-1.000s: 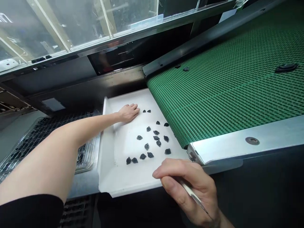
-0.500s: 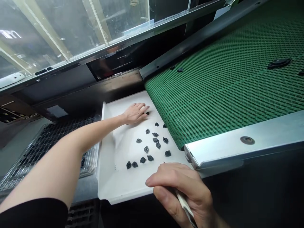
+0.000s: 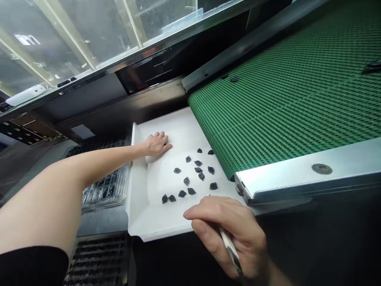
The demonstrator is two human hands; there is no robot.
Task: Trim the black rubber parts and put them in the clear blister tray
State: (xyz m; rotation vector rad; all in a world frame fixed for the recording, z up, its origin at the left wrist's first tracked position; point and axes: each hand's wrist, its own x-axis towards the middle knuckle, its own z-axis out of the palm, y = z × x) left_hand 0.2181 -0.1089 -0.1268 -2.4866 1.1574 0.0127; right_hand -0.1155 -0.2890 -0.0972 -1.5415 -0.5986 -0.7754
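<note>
At left, a clear plastic tray point(image 3: 115, 200) stands beside the white tray point(image 3: 139, 222). Inside the latter, the left hand point(image 3: 155, 143) rests palm down, fingers loosely spread; it has just drawn back leftwards, and two pieces that lay near it no longer show, so they are probably gathered beneath it. Further right, black parts point(image 3: 191, 191) remain scattered, one beside the green belt point(image 3: 282, 107). At near right, the right hand point(image 3: 238, 222) pinches a slim pale tool point(image 3: 228, 240).
</note>
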